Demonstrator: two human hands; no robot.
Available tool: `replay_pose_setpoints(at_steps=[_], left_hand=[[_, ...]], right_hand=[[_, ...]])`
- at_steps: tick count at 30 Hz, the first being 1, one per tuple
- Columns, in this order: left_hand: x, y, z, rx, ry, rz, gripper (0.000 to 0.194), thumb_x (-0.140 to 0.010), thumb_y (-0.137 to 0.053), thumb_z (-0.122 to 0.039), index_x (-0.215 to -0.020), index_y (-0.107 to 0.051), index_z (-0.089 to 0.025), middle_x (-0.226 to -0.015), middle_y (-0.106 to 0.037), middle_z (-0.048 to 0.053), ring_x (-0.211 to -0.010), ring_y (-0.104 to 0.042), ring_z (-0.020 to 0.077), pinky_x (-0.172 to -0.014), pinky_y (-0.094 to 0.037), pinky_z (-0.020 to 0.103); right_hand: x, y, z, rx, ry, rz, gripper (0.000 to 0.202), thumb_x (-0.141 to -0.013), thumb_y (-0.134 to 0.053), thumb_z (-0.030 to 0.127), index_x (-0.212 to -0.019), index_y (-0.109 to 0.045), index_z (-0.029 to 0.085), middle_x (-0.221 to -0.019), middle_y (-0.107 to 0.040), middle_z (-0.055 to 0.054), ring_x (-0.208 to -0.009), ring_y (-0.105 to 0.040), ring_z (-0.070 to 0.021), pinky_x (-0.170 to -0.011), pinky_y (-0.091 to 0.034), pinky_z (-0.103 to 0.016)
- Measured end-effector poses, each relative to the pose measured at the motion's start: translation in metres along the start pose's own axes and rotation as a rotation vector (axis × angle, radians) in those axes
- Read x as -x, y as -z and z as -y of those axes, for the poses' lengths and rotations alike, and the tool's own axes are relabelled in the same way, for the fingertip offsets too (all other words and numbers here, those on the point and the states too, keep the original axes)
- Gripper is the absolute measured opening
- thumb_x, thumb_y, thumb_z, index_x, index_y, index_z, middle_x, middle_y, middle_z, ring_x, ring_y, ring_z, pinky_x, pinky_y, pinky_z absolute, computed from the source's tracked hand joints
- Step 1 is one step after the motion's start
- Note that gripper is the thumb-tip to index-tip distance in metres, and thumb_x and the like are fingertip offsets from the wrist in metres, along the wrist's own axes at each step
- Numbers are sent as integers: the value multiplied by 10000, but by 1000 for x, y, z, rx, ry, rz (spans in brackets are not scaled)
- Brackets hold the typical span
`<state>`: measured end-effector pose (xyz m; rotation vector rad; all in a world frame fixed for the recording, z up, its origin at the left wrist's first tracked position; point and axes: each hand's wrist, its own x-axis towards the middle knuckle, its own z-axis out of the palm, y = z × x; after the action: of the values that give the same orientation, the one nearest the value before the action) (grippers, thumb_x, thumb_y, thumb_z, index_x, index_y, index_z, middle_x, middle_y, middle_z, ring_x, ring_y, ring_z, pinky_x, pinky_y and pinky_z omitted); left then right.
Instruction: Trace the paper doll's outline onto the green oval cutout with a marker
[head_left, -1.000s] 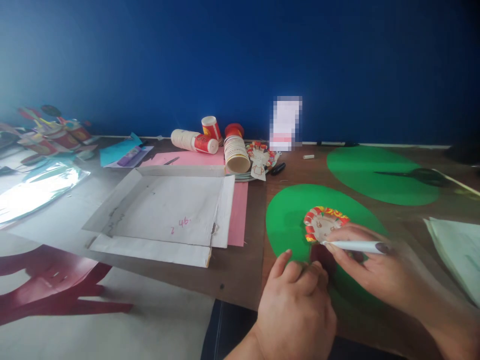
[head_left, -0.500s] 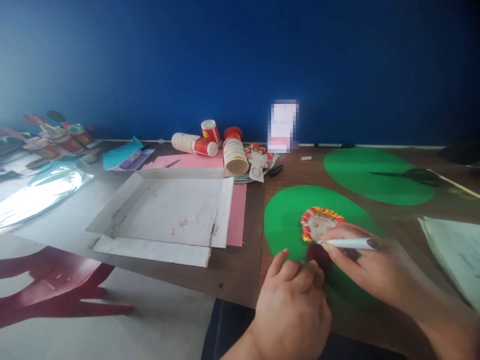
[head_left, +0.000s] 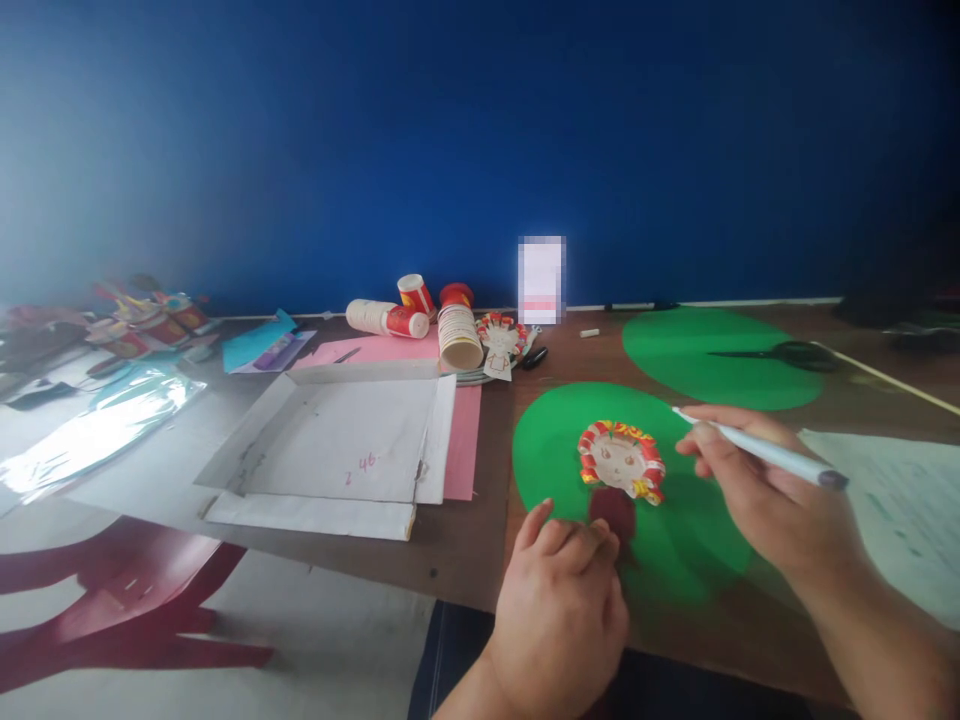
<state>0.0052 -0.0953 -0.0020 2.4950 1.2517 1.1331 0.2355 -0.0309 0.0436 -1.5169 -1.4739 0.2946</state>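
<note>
My right hand [head_left: 757, 480] is closed around a white marker pen [head_left: 780, 455], raised off the paper to the right of a small face cutout. The cutout [head_left: 621, 462] has a drawn face ringed by red, white and yellow curled strips, and lies on a round green sheet [head_left: 547, 430]. Below the face, a dark red paper piece [head_left: 613, 515] shows in part. My left hand [head_left: 562, 600] rests at the sheet's lower left, with curled fingers at the edge of the dark red piece. What lies beneath those fingers is hidden.
Left of the sheet lies a white box lid [head_left: 322, 430] over pink paper [head_left: 466, 450]. Behind stand stacked paper cups [head_left: 457, 340] beside another face cutout [head_left: 501, 345]. A second green sheet [head_left: 675, 350] bears dark scissors [head_left: 795, 353]. A written paper [head_left: 892, 500] lies right.
My right hand has lifted the marker away from the face cutout, to the right and up, so the whole face now shows. My left hand stays by the dark red piece. The view has shifted slightly.
</note>
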Motion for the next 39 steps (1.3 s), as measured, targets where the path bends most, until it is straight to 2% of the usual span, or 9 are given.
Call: replay_pose_setpoints(at_steps=[5,9,13,19,23,27,32,34,39], left_hand=[[1,0,0,-8,-16,-5,307,-975,-618,-151,-1250,-724,-239,-1189,-804,-40,-1041,-738,192,-1218,-483,473],[1,0,-2,-13,-3,0,313,-974,-624,-156,-1258,-721,-248,-1196,-804,-41,-1035,-739,197,-1211,-481,500],[1,2,-3,-24,-6,6,315,-977,-622,-155,-1260,-722,-250,-1210,-804,-36,-1045,-740,203,-1220,-472,519],[1,2,-2,-48,-15,11,310,-988,-616,-169,-1271,-721,-245,-1221,-804,-22,-1044,-741,206,-1231,-465,519],[2,2,-2,-80,-32,22,297,-1001,-620,-186,-1278,-710,-247,-1246,-796,-37,-1062,-736,196,-1253,-432,498],[4,5,-3,-105,-72,-48,325,-1011,-577,-168,-1311,-695,-207,-1307,-775,-15,-1051,-727,189,-1250,-401,433],[8,7,-5,-68,-138,-209,214,-968,-561,-139,-1102,-725,-174,-1016,-793,5,-903,-705,177,-1069,-478,364],[9,6,-5,-78,-156,-211,178,-961,-560,-138,-1038,-717,-170,-954,-779,5,-855,-694,180,-995,-494,371],[11,3,-4,-98,-170,-191,127,-948,-571,-132,-961,-693,-168,-951,-773,10,-819,-683,182,-897,-515,382]], right_hand=[[-4,-7,-11,96,-77,14,560,-891,-608,764,-1140,-712,273,-971,-813,-89,-870,-776,-288,-725,-590,-399],[-2,-16,-21,161,-91,113,638,-812,-660,792,-1186,-670,276,-1048,-817,-86,-794,-771,-268,-645,-552,-374],[1,-24,-26,240,-113,177,591,-809,-663,734,-1197,-668,288,-1037,-813,-79,-765,-764,-284,-603,-517,-378],[3,-29,-18,278,-121,234,485,-800,-659,639,-1139,-670,292,-1050,-809,-79,-853,-774,-313,-639,-529,-386],[1,-29,-11,294,-149,252,440,-815,-624,596,-1128,-666,289,-1024,-808,-74,-835,-770,-316,-644,-532,-396],[1,-28,-6,302,-171,268,412,-827,-610,579,-1115,-662,288,-1020,-803,-70,-814,-764,-310,-653,-533,-402],[2,-27,-4,299,-182,266,392,-829,-613,551,-1119,-658,291,-1015,-797,-69,-792,-754,-298,-656,-527,-396],[2,-27,-4,294,-177,254,389,-821,-621,543,-1109,-660,284,-1002,-795,-76,-785,-750,-299,-641,-515,-388],[2,-28,-5,237,-138,224,386,-816,-627,517,-1106,-662,265,-989,-794,-86,-777,-751,-285,-641,-527,-376]])
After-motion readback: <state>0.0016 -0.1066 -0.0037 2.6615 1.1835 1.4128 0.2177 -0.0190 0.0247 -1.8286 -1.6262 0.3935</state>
